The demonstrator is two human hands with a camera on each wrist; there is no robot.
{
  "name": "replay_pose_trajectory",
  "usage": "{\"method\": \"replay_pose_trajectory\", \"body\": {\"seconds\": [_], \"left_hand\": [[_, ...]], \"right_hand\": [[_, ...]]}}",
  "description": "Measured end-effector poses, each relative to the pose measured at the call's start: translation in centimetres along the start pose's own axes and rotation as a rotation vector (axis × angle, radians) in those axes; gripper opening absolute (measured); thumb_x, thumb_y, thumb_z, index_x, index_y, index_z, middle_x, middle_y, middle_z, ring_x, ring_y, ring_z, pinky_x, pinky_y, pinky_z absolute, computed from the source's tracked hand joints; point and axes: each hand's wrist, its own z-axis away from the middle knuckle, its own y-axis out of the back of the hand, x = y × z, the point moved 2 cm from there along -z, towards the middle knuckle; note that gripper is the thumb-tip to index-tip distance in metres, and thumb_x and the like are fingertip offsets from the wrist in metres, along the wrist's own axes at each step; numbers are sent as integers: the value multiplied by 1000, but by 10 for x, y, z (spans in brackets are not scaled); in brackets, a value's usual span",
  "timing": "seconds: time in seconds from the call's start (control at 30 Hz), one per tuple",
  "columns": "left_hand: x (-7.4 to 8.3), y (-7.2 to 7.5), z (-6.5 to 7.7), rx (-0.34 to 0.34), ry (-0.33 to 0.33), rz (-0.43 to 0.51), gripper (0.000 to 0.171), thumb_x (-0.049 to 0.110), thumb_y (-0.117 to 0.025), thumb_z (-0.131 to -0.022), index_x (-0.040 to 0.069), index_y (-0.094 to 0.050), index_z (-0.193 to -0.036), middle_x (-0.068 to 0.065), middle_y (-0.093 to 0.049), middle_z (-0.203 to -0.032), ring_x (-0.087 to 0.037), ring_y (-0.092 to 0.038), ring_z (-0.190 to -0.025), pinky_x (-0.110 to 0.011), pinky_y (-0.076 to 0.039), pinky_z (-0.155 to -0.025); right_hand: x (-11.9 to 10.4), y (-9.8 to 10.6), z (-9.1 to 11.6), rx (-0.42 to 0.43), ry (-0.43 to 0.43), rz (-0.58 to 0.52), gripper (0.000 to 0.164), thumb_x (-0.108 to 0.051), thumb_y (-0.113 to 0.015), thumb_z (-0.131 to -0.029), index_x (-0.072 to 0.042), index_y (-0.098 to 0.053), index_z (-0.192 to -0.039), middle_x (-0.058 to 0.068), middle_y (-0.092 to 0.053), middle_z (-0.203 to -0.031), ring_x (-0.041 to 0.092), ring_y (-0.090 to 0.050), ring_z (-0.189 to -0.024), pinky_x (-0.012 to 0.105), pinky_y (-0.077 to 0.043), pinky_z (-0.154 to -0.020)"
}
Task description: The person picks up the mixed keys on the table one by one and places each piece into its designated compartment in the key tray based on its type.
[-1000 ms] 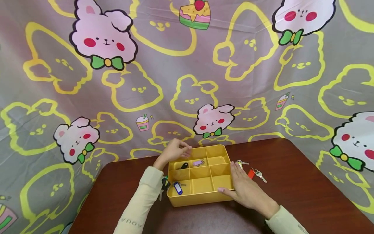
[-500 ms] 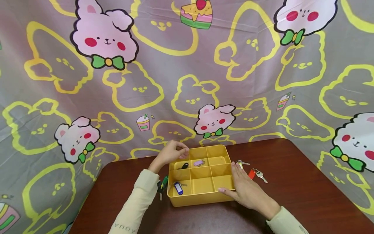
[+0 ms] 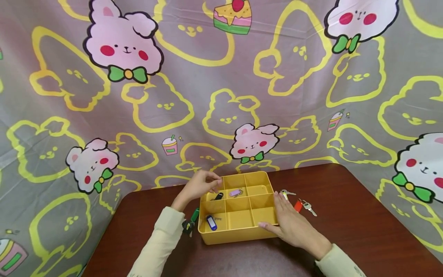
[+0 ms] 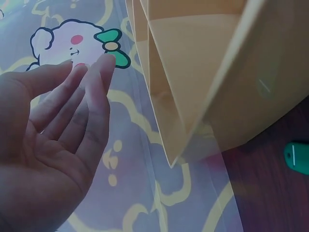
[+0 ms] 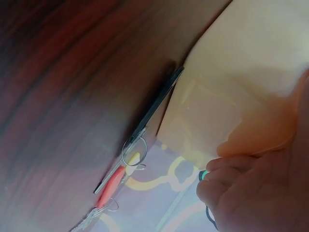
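A yellow compartment box (image 3: 238, 234) sits on the table. Over its back left corner, my left hand (image 3: 200, 186) hovers with loosely bent fingers; the left wrist view shows nothing between the thumb and fingertips (image 4: 107, 63). My right hand (image 3: 295, 225) rests along the box's right wall, fingers straight and thumb over the front rim. Inside the box, a black key tag (image 3: 219, 196) lies back left, a lilac key tag (image 3: 235, 192) back middle, and a blue key tag (image 3: 211, 222) with a key front left.
Left of the box lies a green key tag (image 3: 195, 214) with dark keys (image 3: 188, 227), partly beside the sleeve. To the right are a red key tag (image 3: 298, 205) with a silver key (image 3: 309, 208) and another key (image 3: 288, 192). A patterned cloth (image 3: 207, 96) hangs behind the table.
My left hand has drawn slightly left and down at the box's back left corner, and its sleeve uncovers more of the green tag and dark keys. My right hand stays in place.
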Motion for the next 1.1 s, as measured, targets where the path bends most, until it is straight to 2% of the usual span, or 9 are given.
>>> {"method": "replay_pose_trajectory", "body": {"seconds": [0.13,0.27,0.4,0.57,0.73,0.8,1.0,1.1], "left_hand": [[-2,2,6,31,13,-11,28,23,-67,-105,0,-77,-116,-20,-77,-106,-29,-77,-82,-38,-65,-74],[-3,4,15,67,37,-60,22,26,-68,-104,10,-79,-114,-7,-78,-101,-16,-72,-77,-33,-62,-69],[-1,4,24,72,43,-107,19,28,-69,-103,17,-80,-113,-1,-79,-103,-12,-69,-75,-29,-58,-66],[0,5,33,84,25,-141,19,29,-69,-103,17,-80,-113,-4,-79,-106,-12,-70,-79,-28,-57,-68],[-6,5,42,115,15,-179,18,28,-70,-103,17,-80,-112,-2,-79,-104,-15,-69,-85,-27,-55,-70],[-9,5,45,130,19,-198,17,28,-70,-102,18,-80,-112,0,-79,-104,-14,-68,-85,-27,-55,-73],[-19,3,55,166,58,-193,15,26,-70,-102,17,-80,-110,0,-79,-101,-10,-65,-77,-25,-55,-69],[-23,4,59,191,63,-200,14,24,-71,-102,16,-81,-109,1,-79,-101,-9,-66,-81,-25,-56,-72]], "right_hand": [[1,-1,-1,-4,-3,-6,111,-71,-60,-95,17,-32,-156,36,-33,-164,49,-33,-156,60,-35,-125],[1,-3,0,-18,-6,-12,112,-73,-58,-95,16,-31,-157,35,-32,-165,49,-33,-156,60,-35,-125],[1,-2,0,-15,0,-14,111,-71,-60,-95,18,-31,-156,37,-32,-165,50,-33,-156,60,-35,-125],[0,1,1,-5,7,-20,110,-67,-64,-95,19,-31,-155,38,-33,-163,50,-34,-155,60,-35,-125],[0,1,1,-8,3,-22,110,-68,-63,-96,19,-31,-155,38,-33,-163,51,-34,-155,60,-35,-125],[0,1,1,-9,0,-24,110,-68,-62,-96,19,-31,-155,38,-33,-163,51,-34,-155,60,-35,-125],[1,0,1,-20,-12,-36,111,-70,-61,-95,18,-31,-156,37,-32,-165,50,-33,-156,61,-35,-125],[1,0,1,-21,-12,-37,111,-70,-61,-95,18,-31,-156,37,-32,-165,51,-33,-156,61,-35,-125]]}}
